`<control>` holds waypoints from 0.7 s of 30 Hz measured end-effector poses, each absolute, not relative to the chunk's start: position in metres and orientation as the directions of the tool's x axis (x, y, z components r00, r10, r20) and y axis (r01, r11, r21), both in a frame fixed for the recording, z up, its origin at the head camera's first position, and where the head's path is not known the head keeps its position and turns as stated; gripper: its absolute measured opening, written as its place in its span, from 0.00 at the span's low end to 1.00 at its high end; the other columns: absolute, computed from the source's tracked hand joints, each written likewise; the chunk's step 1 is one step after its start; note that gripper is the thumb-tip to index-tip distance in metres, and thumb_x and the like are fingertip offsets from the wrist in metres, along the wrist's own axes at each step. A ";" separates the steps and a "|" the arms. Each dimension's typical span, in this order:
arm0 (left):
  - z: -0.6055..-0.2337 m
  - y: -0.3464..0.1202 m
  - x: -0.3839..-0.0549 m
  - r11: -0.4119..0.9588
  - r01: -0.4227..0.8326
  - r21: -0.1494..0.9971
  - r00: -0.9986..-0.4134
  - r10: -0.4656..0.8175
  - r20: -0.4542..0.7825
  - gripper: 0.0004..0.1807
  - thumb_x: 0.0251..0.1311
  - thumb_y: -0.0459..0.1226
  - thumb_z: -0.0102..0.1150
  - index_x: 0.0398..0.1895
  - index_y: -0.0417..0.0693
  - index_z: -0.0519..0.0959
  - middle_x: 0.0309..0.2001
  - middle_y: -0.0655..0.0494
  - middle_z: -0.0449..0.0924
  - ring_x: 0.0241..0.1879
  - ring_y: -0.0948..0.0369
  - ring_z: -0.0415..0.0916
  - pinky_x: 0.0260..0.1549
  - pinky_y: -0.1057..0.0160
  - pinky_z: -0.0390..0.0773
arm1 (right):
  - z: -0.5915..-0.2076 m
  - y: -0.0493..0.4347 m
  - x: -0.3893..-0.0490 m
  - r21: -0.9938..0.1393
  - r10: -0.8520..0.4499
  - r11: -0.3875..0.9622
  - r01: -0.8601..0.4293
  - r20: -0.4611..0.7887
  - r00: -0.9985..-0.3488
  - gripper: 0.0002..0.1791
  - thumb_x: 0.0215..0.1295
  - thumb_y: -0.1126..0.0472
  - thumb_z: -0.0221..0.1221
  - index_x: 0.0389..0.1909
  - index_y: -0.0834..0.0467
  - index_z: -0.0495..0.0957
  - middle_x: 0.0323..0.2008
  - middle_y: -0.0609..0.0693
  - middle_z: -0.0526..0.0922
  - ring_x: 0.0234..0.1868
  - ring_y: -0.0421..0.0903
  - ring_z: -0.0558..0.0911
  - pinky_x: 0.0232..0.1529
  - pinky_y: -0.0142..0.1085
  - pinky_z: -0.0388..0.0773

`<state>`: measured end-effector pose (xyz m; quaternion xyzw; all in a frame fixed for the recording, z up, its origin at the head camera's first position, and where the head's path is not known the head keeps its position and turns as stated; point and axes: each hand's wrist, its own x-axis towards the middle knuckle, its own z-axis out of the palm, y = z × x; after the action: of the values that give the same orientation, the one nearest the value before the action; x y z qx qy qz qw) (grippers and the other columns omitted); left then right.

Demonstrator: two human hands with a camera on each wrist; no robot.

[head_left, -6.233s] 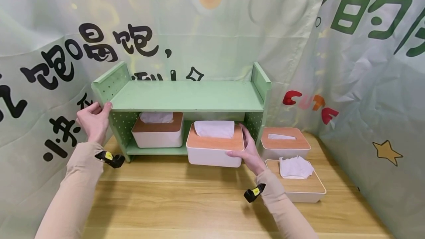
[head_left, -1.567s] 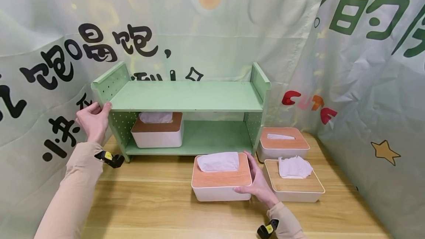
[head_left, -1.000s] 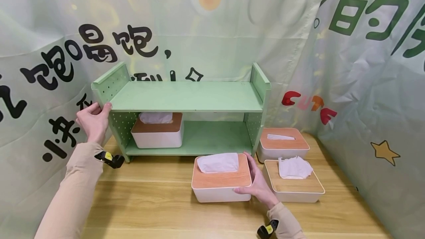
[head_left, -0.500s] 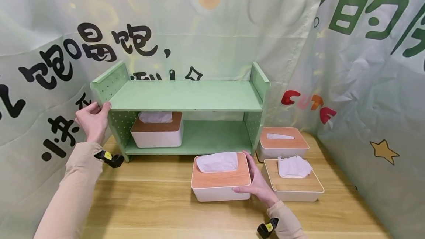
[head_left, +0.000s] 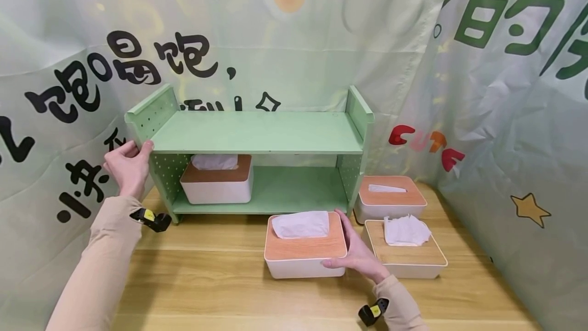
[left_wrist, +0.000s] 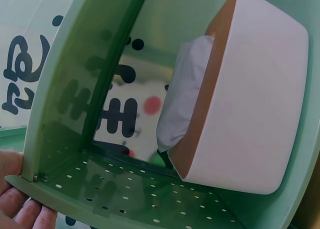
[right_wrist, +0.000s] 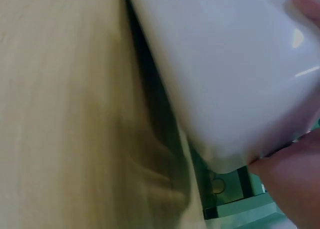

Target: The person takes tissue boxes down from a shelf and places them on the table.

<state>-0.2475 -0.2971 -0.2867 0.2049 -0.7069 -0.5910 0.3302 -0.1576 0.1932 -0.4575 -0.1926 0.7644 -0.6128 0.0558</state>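
Note:
My left hand (head_left: pixel 128 167) grips the front edge of the left side panel of a green two-tier shelf (head_left: pixel 257 132), thumb and fingers on either side of it, as the left wrist view shows. In front of the shelf, my right hand (head_left: pixel 358 254) holds a white tissue box (head_left: pixel 305 268) with a wooden lid by its right end, thumb on the front face. A white tissue sticks out of its lid. Another tissue box (head_left: pixel 217 192), with a browner lid, stands on the lower shelf at the left. The right wrist view shows the held box close over the table; contact is unclear.
To the right of the shelf stands a tissue box (head_left: pixel 390 212) with a low tissue. Nearer, beside my right hand, is another tissue box (head_left: pixel 415 271) with a crumpled tissue. All this is on a wooden table (head_left: pixel 220 290), with printed curtains (head_left: pixel 294 65) behind and at both sides.
Since the oldest frame, my right hand has brought the tissue box from the lower shelf's right front toward me. Over the last second it stays nearly in place. My left hand keeps its grip.

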 end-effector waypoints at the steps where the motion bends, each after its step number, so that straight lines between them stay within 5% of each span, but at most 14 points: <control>1: -0.287 -0.297 -0.247 0.217 0.098 0.971 -0.698 -0.680 0.223 0.20 0.61 0.43 0.68 0.56 0.47 0.84 0.19 0.84 0.73 0.44 0.80 0.66 0.51 0.75 0.66 | -0.457 0.194 -0.158 -0.957 -0.366 0.189 -0.221 0.140 -0.920 0.72 0.43 0.65 0.78 0.80 0.60 0.34 0.74 0.71 0.56 0.67 0.61 0.68 0.58 0.27 0.74; 12: -0.287 -0.296 -0.246 0.208 0.105 0.972 -0.699 -0.680 0.221 0.21 0.61 0.41 0.68 0.57 0.46 0.83 0.20 0.83 0.74 0.31 0.78 0.71 0.39 0.78 0.69 | -0.451 0.202 -0.159 -0.906 -0.393 0.356 -0.229 0.077 -0.916 0.76 0.41 0.59 0.81 0.80 0.62 0.32 0.78 0.69 0.48 0.73 0.65 0.63 0.71 0.46 0.63; 21: -0.286 -0.296 -0.247 0.197 0.100 0.975 -0.701 -0.682 0.210 0.22 0.60 0.42 0.68 0.57 0.47 0.83 0.19 0.85 0.74 0.33 0.79 0.72 0.41 0.78 0.70 | -0.451 0.206 -0.160 -0.900 -0.406 0.377 -0.219 0.052 -0.912 0.77 0.40 0.59 0.81 0.80 0.63 0.31 0.77 0.71 0.49 0.69 0.64 0.69 0.62 0.25 0.68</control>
<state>-0.2468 -0.2964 -0.2860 0.2072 -0.7014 -0.5987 0.3266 -0.1597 0.2062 -0.4505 -0.1894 0.8249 -0.5251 0.0892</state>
